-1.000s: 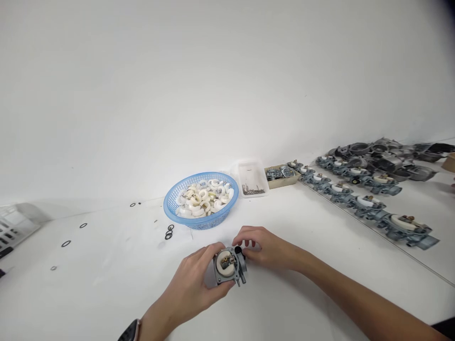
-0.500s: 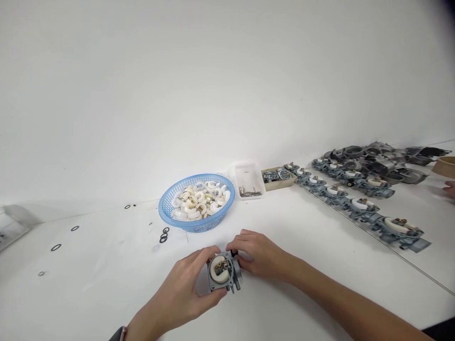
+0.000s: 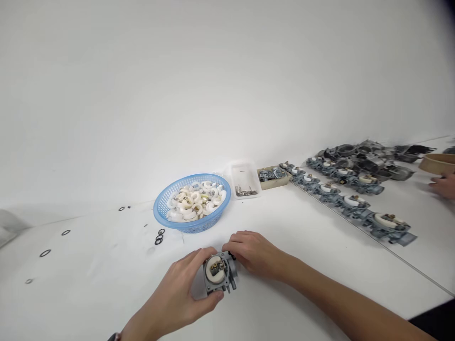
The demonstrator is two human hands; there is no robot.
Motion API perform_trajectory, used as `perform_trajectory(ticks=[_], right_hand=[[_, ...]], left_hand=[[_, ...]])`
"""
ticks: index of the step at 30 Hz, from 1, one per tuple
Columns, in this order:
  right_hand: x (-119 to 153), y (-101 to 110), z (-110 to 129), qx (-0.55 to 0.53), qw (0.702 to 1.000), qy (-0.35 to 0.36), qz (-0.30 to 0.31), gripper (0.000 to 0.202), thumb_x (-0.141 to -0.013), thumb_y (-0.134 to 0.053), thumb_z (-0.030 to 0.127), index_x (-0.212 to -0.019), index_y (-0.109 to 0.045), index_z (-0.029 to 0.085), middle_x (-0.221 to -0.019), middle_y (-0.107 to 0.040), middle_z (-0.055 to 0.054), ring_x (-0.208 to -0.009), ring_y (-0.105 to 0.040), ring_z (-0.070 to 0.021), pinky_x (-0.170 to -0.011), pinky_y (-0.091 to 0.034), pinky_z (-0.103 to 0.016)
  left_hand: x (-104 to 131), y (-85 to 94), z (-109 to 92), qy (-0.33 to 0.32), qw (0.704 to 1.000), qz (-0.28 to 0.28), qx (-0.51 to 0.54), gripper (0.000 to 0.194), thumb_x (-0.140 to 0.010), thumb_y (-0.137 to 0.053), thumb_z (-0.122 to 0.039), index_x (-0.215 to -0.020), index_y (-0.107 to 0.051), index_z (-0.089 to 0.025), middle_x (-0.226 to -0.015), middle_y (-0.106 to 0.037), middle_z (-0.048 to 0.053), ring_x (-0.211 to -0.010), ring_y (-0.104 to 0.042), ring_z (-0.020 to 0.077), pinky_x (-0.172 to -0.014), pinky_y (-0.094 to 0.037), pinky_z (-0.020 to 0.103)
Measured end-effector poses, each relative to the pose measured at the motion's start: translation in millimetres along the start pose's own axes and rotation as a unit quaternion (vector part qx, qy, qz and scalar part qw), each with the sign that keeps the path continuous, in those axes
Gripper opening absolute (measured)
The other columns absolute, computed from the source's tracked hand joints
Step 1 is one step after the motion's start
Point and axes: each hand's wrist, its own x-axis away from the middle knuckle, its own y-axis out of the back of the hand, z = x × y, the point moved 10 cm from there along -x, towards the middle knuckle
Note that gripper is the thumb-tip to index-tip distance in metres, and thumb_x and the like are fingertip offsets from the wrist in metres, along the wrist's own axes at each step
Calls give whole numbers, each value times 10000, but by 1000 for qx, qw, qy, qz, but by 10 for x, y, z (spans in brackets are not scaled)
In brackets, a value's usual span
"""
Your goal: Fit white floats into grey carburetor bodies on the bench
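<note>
Our left hand (image 3: 179,289) grips the carburetor (image 3: 217,272); our right fingers (image 3: 237,247) curl at its black part (image 3: 232,256). No writing is legible.

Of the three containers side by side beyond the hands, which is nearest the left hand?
The blue perforated basket, heaped with white curved parts. It stands leftmost; the white tray with metal pins and the tan box of metal bodies sit farther right.

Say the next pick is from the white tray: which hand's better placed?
Right, I'd say. The right hand looks nearer the white tray, with its fingers at one side of the metal part; the left hand grips that part's opposite side.
</note>
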Motion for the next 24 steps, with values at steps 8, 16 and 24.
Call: perform_trajectory(ticks=[8, 16, 24], right_hand=[[35, 125, -130, -23, 997, -71, -20, 239, -937, -598, 280, -1157, -671, 224, -1090, -662, -54, -883, -631, -174, -688, -440, -266], [1, -50, -177, -16, 995, -95, 31, 203, -875, -621, 221, -1067, -687, 236, -975, -686, -31, -859, -635, -181, -657, -407, -262], [10, 1, -213, -46, 994, -96, 31, 229, -834, -601, 153, -1030, -691, 231, -970, -690, -18, -865, -628, -171, -681, -409, -254]], left_hand=[[-6, 3, -6, -11, 1000, -7, -10, 597, -826, -719, -293, -1355, -444, -335, -1208, -701, 17, -1013, -708, 251, -816, -593, 324], [7, -5, -13, -14, 1000, -9, -15, 607, -813, -724, -313, -1356, -453, -326, -1199, -699, 32, -1020, -705, 266, -820, -589, 334], [12, 0, -27, -16, 1000, -9, -18, 613, -815, -717, -303, -1357, -432, -335, -1213, -693, 22, -1033, -702, 261, -829, -587, 334]])
